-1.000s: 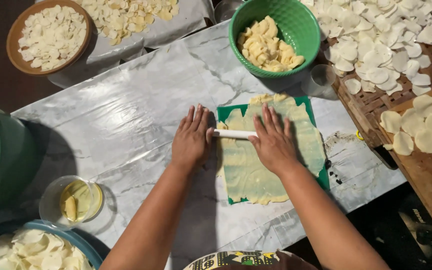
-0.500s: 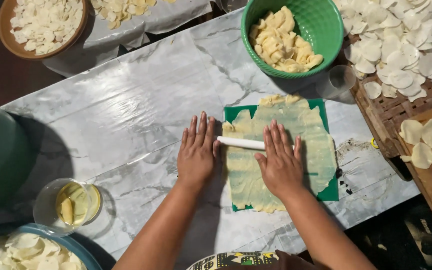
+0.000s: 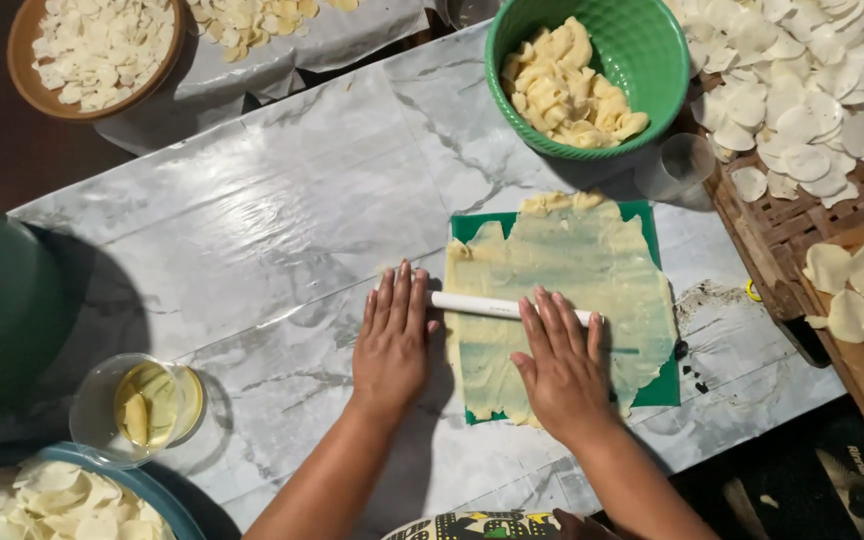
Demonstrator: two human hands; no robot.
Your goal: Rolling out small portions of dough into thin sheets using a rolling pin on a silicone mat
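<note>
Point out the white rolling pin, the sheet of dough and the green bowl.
white rolling pin (image 3: 497,306), head view, on the bare middle of the rod between the hands.
sheet of dough (image 3: 572,260), head view, on its flat upper middle.
green bowl (image 3: 652,50), head view, on the inner wall at right.

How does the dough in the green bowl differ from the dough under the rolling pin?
The dough in the green bowl sits as small thick lumps heaped together, while the dough sheet on the green mat is one thin, flat, ragged-edged layer. The bowl dough is untouched; the sheet lies under the white rolling pin, which the left hand and right hand press flat-palmed. Both are the same pale yellow.
</note>
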